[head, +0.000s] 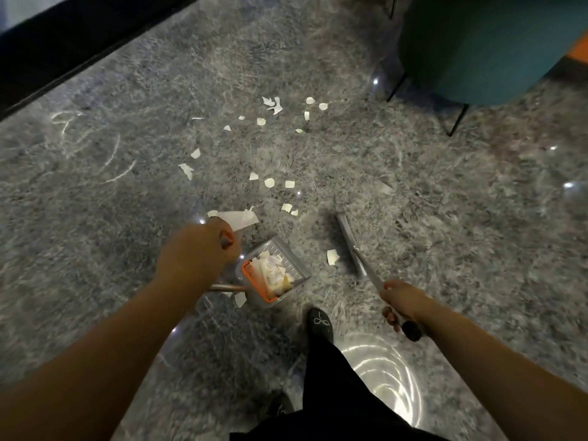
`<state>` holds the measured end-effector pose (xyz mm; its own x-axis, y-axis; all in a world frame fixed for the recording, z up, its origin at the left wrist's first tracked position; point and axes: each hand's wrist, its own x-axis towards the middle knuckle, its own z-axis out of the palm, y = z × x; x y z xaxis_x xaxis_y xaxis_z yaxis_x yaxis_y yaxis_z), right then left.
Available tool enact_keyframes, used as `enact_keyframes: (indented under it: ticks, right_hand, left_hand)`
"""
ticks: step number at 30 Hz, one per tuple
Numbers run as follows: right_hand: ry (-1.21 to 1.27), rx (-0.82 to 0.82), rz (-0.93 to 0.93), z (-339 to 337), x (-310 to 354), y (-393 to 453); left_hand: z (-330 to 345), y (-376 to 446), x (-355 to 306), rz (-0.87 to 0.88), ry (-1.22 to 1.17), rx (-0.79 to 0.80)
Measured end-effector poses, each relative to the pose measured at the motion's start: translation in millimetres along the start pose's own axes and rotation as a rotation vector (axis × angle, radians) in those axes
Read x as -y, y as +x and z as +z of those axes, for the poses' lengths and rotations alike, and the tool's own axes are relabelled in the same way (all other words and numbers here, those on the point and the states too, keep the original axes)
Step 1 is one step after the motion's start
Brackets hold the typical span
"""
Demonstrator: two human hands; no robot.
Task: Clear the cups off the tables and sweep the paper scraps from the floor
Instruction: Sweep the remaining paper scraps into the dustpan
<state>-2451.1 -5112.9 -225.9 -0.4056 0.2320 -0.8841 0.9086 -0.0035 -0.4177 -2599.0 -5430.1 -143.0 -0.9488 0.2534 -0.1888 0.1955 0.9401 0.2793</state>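
My left hand [199,249] is curled round the top of the dustpan handle [226,287], thumb and fingers closed on it. The dustpan [273,273] sits on the grey marbled floor [127,186] just in front of my feet, clear plastic w/ an orange comb edge, and it's already got a heap of white paper inside.

My right hand [402,305] grips the broom handle [375,278] near its black end cap, fingers wrapped under it. The broom head [348,243] is down on the floor just right of the dustpan, a bit blurred. One paper scrap [332,256] lies btwn the broom head and the pan, not touching either as far as I can see.

Paper scraps [269,182] are scattered ahead of the pan, more in a looser patch farther out near the teal chair [483,49] at top right. A bigger torn sheet [241,218] lies just beyond my left hand. Another small bit sits by the pan's near-left corner.

My black shoe [319,321] and dark trouser leg show at the bottom, w/ a bright light reflection on the floor beside them. Dark strip runs along top left.
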Motion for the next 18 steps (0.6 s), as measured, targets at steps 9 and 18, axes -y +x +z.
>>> enact_keyframes:
  ticks: [9,18]
  right_hand:
    - [-0.012,0.143,0.054,23,54,41]
    - [-0.217,0.328,-0.022,68,130,69]
  left_hand:
    - [-13,45,-12,-0.158,0.000,0.096]
    - [-37,41,22,-0.356,-0.043,-0.066]
